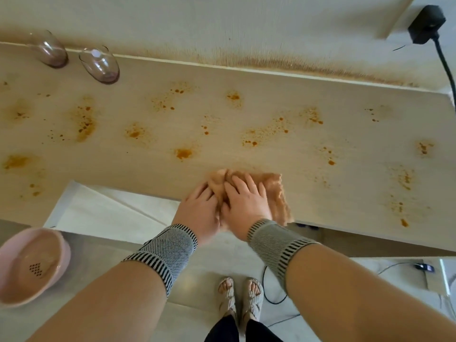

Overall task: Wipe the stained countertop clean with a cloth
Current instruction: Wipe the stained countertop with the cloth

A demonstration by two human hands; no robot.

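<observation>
A pale countertop (246, 154) runs across the view, spotted with many orange-brown stains (183, 153). A tan cloth (275, 191) lies bunched at the counter's near edge, part of it hanging over the edge. My left hand (198, 208) and my right hand (244, 198) lie side by side on the cloth with fingers fairly straight, pressing it onto the counter. Both wrists wear striped knit bands.
Two clear glasses (100, 65) stand at the back left by the stained wall. A pink basin (32, 265) with water sits at lower left. A black plug and cable (428, 24) hang at the top right. My feet in sandals (240, 296) stand on the floor below.
</observation>
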